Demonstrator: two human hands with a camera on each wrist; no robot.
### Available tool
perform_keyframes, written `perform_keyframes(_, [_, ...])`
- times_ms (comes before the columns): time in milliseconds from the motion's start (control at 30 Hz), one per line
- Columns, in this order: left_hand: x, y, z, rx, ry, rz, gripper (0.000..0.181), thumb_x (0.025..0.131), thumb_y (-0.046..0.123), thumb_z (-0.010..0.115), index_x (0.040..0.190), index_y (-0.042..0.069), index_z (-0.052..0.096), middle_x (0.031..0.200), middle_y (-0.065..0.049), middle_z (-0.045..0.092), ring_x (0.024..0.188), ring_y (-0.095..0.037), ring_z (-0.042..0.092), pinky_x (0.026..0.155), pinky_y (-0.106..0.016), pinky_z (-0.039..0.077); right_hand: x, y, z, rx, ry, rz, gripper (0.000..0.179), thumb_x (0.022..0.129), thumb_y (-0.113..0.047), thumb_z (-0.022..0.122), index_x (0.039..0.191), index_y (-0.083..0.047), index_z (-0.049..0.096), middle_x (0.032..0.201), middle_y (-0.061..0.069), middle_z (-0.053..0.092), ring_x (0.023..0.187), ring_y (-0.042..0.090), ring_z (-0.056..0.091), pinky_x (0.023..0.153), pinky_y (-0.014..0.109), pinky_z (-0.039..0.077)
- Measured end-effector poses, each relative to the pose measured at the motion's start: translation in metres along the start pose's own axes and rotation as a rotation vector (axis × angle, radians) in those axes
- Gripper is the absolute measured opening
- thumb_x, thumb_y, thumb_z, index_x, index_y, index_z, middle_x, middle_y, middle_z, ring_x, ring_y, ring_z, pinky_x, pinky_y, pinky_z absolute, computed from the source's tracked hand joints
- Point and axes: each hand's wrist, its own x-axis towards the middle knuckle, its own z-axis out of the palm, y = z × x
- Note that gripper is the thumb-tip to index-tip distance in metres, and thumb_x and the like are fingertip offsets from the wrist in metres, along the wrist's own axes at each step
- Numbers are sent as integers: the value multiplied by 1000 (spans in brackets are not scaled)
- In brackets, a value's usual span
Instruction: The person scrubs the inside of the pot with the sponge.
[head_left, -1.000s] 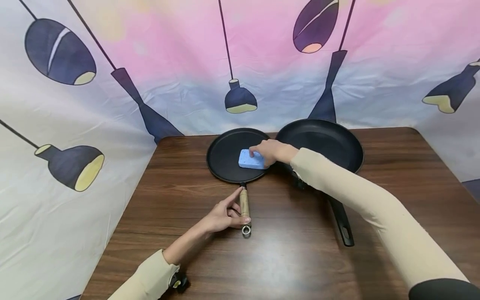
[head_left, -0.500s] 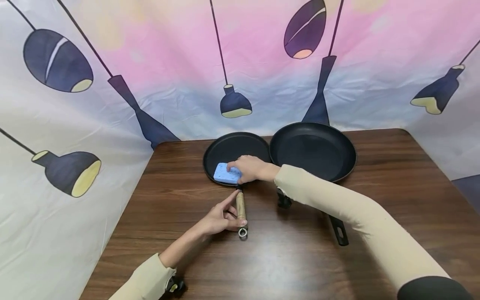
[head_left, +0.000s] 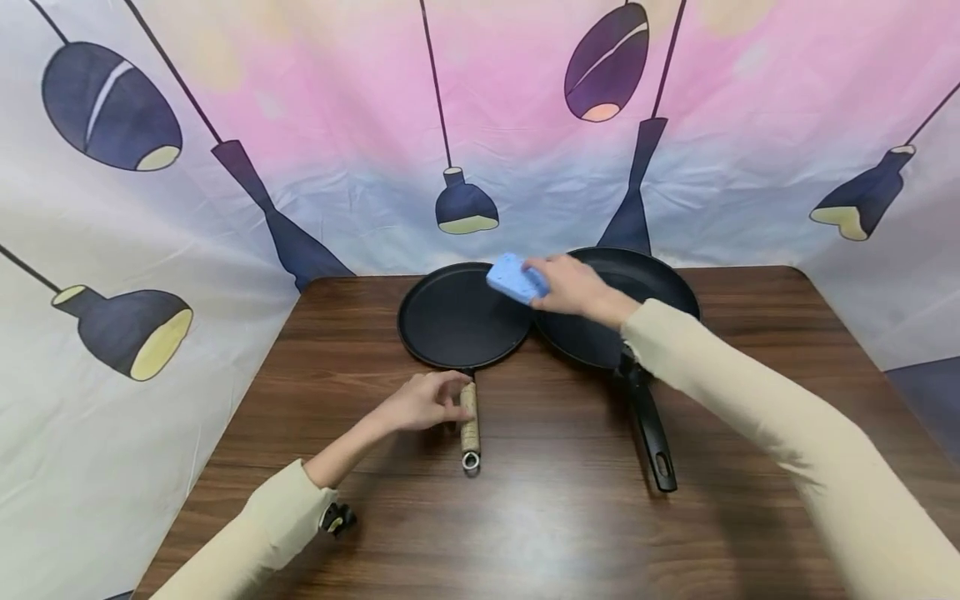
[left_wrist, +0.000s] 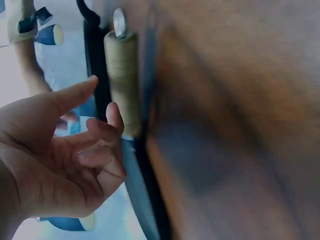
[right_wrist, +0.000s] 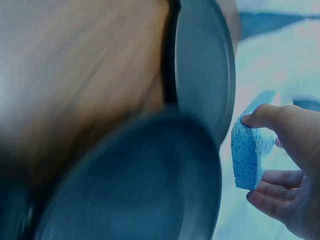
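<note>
My right hand grips a blue sponge by its edge, raised above the place where the two pans meet. In the right wrist view, thumb and fingers pinch the porous sponge from opposite sides. A flat black pan lies on the left with its wooden handle toward me. Beside that handle is my left hand, fingers loosely bent. The left wrist view shows a gap between the left fingertips and the ringed handle.
A larger, deeper black frying pan sits to the right, its black handle pointing toward me. Both pans rest near the back edge of the brown wooden table. A printed cloth with lamp drawings hangs behind.
The right hand lifts the sponge off the flat pan's lower edge, moving up and to the right. My left hand lets go of the wooden handle and draws slightly back.
</note>
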Motion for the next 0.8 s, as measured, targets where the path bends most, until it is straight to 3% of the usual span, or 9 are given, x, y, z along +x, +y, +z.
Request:
perform_keyframes(67, [5,7,-2,55,0,48,55,96,27,73,141,-2,57,85,-7,71,74,-13,64,75,-29,52,-8,17,-5,-4,8,39,61,91,-31,76,145,-15,53,138,22,60,114,38,62,89,53,54])
perform_keyframes(167, [14,22,2,46,-54,151,55,98,25,70,143,-3,53,88,-9,71,75,-15,66,77,-28,53,-19,40,-7,-11,-10,89,58,91,-31,76,141,-12,54,131,23,61,108,37,61,87,52,51])
perform_keyframes(300, [30,43,17,19,-124,278,59,99,21,69,148,-3,46,90,-9,73,73,-8,65,76,-21,52,-31,62,-4,-25,-69,122,55,91,-30,76,137,-8,56,123,23,62,104,36,60,84,52,50])
perform_keyframes(367, [37,54,26,3,-140,310,60,99,20,69,150,-2,44,94,-8,73,75,-5,65,75,-18,52,-35,69,-1,-31,-116,121,55,91,-28,76,137,-6,56,122,24,62,105,37,59,84,53,50])
perform_keyframes(500, [50,72,44,-59,-188,320,64,100,18,68,154,2,38,107,-10,71,78,-5,68,73,-15,51,-38,75,2,-24,-298,131,59,92,-30,76,141,-7,51,118,22,62,101,35,62,85,52,50])
perform_keyframes(600, [55,82,55,-132,-253,292,68,100,16,67,158,5,33,114,-13,68,80,-17,72,68,-16,51,-37,75,3,-26,-417,133,65,95,-32,73,148,-9,44,127,25,60,108,36,62,91,53,50])
perform_keyframes(733, [57,93,68,-216,-338,271,72,102,14,65,162,10,26,124,-18,64,86,-30,72,64,-18,52,-35,72,6,-49,-446,76,70,96,-28,74,154,-11,40,147,33,46,131,46,52,102,59,47])
perform_keyframes(800, [59,100,75,-237,-354,272,74,102,15,64,163,14,23,130,-19,63,88,-28,73,65,-19,53,-33,70,8,-52,-436,47,70,95,-21,75,155,-13,41,151,34,41,133,48,49,103,58,47])
